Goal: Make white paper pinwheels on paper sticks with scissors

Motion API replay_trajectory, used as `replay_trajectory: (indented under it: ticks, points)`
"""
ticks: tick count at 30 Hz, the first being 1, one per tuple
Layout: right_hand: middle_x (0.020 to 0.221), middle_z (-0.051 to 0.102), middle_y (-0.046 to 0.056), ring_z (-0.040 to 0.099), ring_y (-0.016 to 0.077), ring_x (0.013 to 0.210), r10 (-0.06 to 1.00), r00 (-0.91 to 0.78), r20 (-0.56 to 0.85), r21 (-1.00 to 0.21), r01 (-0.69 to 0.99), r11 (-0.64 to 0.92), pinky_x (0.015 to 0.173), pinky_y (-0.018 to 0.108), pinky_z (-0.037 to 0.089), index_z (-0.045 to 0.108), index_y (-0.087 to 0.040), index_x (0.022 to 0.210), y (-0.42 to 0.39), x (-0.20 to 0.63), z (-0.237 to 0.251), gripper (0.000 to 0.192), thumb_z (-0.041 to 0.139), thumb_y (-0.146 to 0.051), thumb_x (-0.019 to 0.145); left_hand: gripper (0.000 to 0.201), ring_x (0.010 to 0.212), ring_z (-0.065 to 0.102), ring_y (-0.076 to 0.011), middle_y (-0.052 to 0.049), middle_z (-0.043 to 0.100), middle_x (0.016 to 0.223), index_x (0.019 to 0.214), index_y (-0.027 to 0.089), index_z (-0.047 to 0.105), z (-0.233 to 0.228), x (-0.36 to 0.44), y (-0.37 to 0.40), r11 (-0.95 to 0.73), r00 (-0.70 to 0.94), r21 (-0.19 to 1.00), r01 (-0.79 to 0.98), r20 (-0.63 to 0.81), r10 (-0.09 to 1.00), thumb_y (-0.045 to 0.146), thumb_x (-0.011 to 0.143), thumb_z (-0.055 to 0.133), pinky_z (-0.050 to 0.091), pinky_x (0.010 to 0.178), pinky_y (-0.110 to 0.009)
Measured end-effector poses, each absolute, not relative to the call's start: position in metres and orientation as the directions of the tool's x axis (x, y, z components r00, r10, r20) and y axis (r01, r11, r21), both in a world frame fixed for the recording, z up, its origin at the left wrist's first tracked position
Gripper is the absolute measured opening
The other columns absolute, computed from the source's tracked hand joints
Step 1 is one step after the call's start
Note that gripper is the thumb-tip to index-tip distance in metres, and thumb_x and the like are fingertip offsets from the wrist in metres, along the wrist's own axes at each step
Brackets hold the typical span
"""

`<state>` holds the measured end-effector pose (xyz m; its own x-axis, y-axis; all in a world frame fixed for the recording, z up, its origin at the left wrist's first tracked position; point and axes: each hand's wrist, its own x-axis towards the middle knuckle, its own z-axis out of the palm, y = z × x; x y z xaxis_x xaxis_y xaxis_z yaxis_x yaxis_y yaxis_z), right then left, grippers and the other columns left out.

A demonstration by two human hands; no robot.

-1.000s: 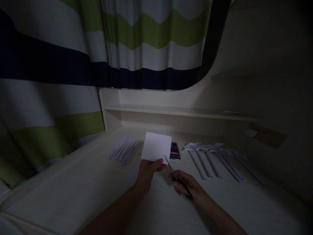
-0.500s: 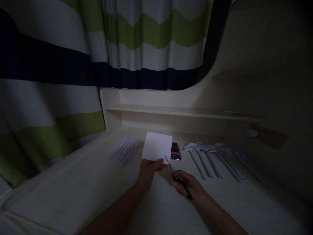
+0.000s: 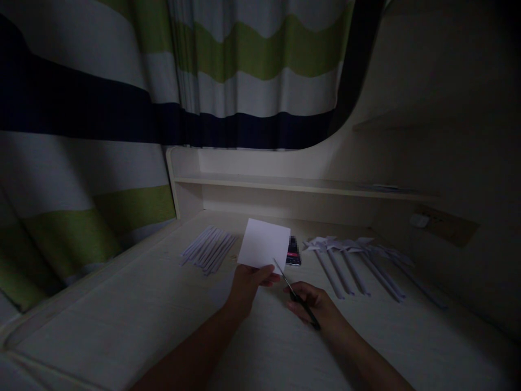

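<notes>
A white square sheet of paper (image 3: 264, 242) is held up above the desk by my left hand (image 3: 249, 285), thumb on top and fingers underneath at its near edge. My right hand (image 3: 311, 307) grips dark-handled scissors (image 3: 302, 307) whose thin blades point up and left. The blade tips lie at the paper's lower right part, close to my left thumb; whether they are cutting I cannot tell. Behind the paper's right edge a phone (image 3: 293, 255) lies partly hidden, its upper end blurred out.
Several rolled paper sticks (image 3: 209, 250) lie left of the paper. Several paper pinwheel-like pieces on sticks (image 3: 342, 266) lie to the right. A long shelf (image 3: 264, 183) runs along the back, a striped curtain (image 3: 260, 81) above it. A wall socket plate (image 3: 451, 225) is at right.
The paper has shifted slightly right and tilted a little in my left hand. My right hand and the scissors have barely moved.
</notes>
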<state>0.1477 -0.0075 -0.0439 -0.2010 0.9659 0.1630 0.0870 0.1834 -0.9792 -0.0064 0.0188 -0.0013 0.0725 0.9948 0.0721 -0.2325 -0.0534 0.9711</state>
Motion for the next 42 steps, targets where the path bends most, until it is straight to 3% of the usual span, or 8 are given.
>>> replay_trajectory:
  ticks: [31,36,42]
  points:
    - [0.036,0.036,-0.01,0.026,0.0025,0.029,0.977,-0.126,0.173,-0.977,0.105,0.187,0.03,0.017,0.02,0.055,-0.016,0.072,-0.0106,0.1467,-0.0415,0.034,0.068,-0.043,0.055,0.025,0.055,0.061,-0.0167,-0.008,0.067,0.064,0.076,0.009,0.064,0.0023,-0.004,0.0138,-0.048,0.141,0.971,-0.233,0.083,0.987,0.027,0.058,0.066,0.046,0.053,-0.025]
    - [0.038,0.038,-0.009,0.029,0.0032,0.03,0.976,-0.124,0.181,-0.974,0.115,0.195,0.03,0.017,0.022,0.056,-0.016,0.072,-0.0103,0.147,-0.0424,0.034,0.068,-0.043,0.056,0.03,0.063,0.061,-0.0175,-0.009,0.067,0.076,0.079,0.009,0.064,-0.0015,-0.0083,0.0191,-0.107,0.026,0.946,-0.305,0.121,0.992,0.031,0.059,0.066,0.048,0.056,-0.025]
    - [0.037,0.037,-0.01,0.029,0.0035,0.029,0.973,-0.137,0.188,-0.968,0.144,0.208,0.03,0.017,0.023,0.055,-0.017,0.074,-0.0097,0.1467,-0.0435,0.033,0.066,-0.044,0.057,0.032,0.062,0.059,-0.0172,-0.009,0.066,0.074,0.075,0.008,0.064,-0.0034,-0.0087,0.0213,-0.122,-0.049,0.952,-0.28,0.113,0.992,0.031,0.054,0.069,0.047,0.051,-0.024]
